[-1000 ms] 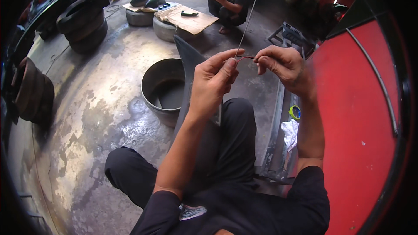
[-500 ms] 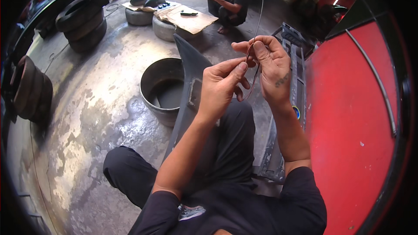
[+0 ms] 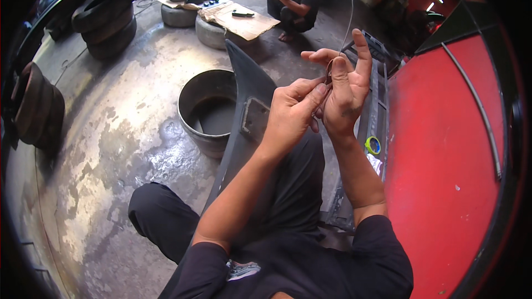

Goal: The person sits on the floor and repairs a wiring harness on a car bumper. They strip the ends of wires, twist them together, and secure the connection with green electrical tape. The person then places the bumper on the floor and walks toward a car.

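Observation:
In front of my chest, my left hand (image 3: 293,108) pinches a thin wire (image 3: 328,72) between thumb and fingertips. Close against it on the right is my right hand (image 3: 346,91), with its thumb on the same wire and its index finger raised and stretched out. Dark reddish strands bunch up where the hands meet, and a pale thin length runs upward out of view. A long dark panel (image 3: 256,80), like a bumper piece, leans between my legs, behind my left forearm. Some of my fingertips are hidden behind the wire and the other hand.
A metal wheel rim (image 3: 185,127) stands left of the panel. Stacked tyres (image 3: 108,27) are at the far left. Cardboard (image 3: 244,25) with small parts lies on tyres ahead, where another person (image 3: 293,0) squats. A red panel (image 3: 443,160) and a yellow-green tape roll (image 3: 373,144) are to my right.
Both hands have shifted slightly right and down, closer together. My right index finger has straightened upward. More of the tape roll now shows beside my right forearm.

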`<state>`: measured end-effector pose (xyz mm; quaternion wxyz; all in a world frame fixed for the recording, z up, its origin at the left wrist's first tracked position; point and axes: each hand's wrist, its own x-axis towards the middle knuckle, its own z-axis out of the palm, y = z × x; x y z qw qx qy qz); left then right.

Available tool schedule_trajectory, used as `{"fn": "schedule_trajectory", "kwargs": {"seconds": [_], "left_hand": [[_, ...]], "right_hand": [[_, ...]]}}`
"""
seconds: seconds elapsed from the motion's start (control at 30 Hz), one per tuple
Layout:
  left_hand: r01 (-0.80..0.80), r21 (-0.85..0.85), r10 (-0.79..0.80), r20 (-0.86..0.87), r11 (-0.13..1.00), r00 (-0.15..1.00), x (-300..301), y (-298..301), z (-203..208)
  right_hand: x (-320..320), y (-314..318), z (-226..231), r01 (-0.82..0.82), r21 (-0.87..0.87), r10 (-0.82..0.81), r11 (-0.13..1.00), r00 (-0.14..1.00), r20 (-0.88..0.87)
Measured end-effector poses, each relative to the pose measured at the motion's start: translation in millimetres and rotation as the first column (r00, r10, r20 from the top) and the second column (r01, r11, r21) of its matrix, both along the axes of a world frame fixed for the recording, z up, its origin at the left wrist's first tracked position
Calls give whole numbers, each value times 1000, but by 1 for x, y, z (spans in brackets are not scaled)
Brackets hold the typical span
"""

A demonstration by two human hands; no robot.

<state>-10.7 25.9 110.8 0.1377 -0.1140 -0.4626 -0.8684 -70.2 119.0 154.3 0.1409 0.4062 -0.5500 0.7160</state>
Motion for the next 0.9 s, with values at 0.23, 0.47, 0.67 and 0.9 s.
{"fn": "schedule_trajectory", "kwargs": {"seconds": [0.23, 0.47, 0.67, 0.9], "left_hand": [[42, 132, -43, -1, 990, 999, -1, 0, 0], [-30, 63, 29, 23, 998, 999, 2, 2, -1], [-79, -4, 79, 0, 997, 997, 6, 1, 5], [-64, 68, 65, -11, 996, 998, 6, 8, 2]], "right_hand": [[4, -2, -2, -55, 2, 55, 998, 998, -35], [0, -2, -8, -170, -95, 177, 981, 982, 66], [3, 5, 11, -152, -32, 154, 988, 983, 101], [-3, 2, 0, -153, -55, 153, 987, 988, -7]]}}
